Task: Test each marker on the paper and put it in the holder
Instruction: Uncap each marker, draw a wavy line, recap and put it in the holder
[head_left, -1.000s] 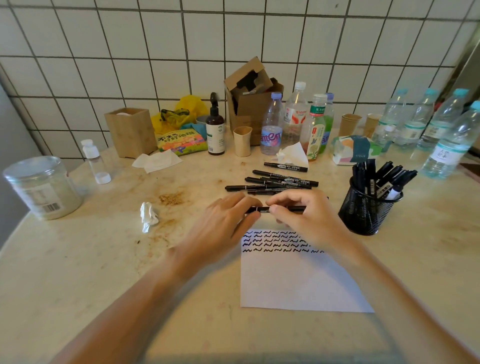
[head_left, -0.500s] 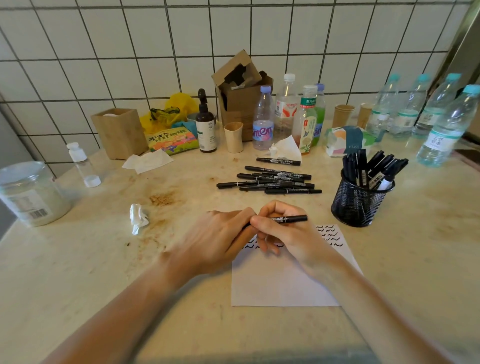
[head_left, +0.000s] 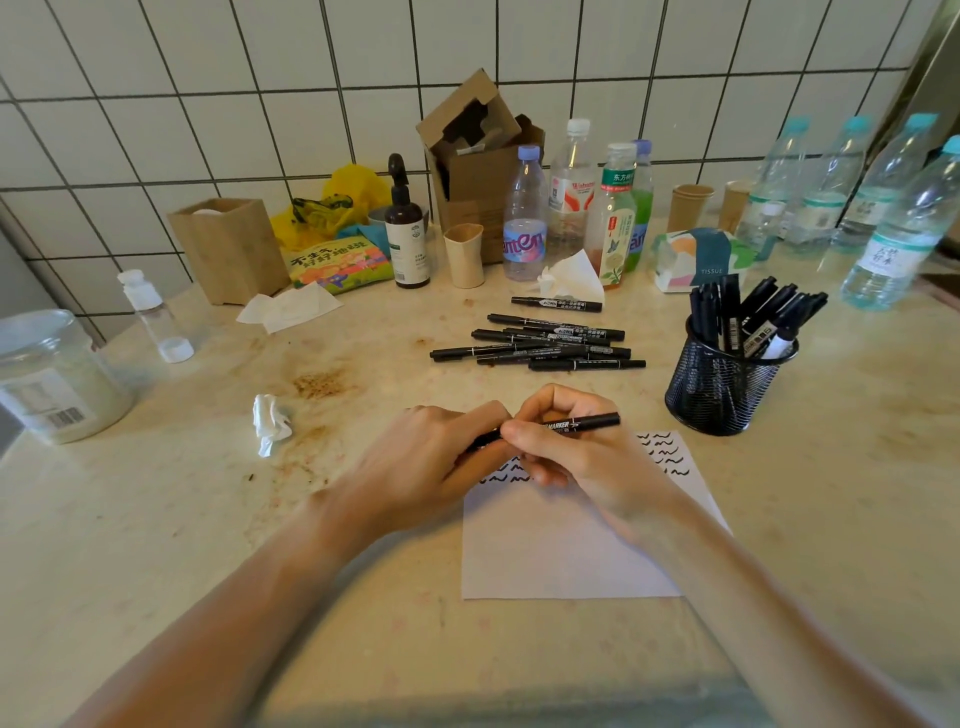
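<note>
A black marker (head_left: 582, 423) lies level between both hands, just above the white paper (head_left: 561, 551). My right hand (head_left: 576, 452) grips its barrel; my left hand (head_left: 431, 462) is closed around its left end, which is hidden. Black squiggles run across the paper's top edge, partly covered by my hands. Several loose black markers (head_left: 540, 345) lie in a pile beyond my hands. To the right stands the black mesh holder (head_left: 722, 387) with several markers upright in it.
A crumpled tissue (head_left: 270, 423) lies left of my hands, a plastic jar (head_left: 52, 374) at the far left. Bottles (head_left: 524, 218), paper cups, a cardboard box (head_left: 478, 166) and a tissue pack (head_left: 701, 260) line the tiled wall. Water bottles (head_left: 904, 228) stand back right.
My hands with the marker have drawn back from the pile toward me and now sit over the paper's top edge. The camera view has shifted slightly.
</note>
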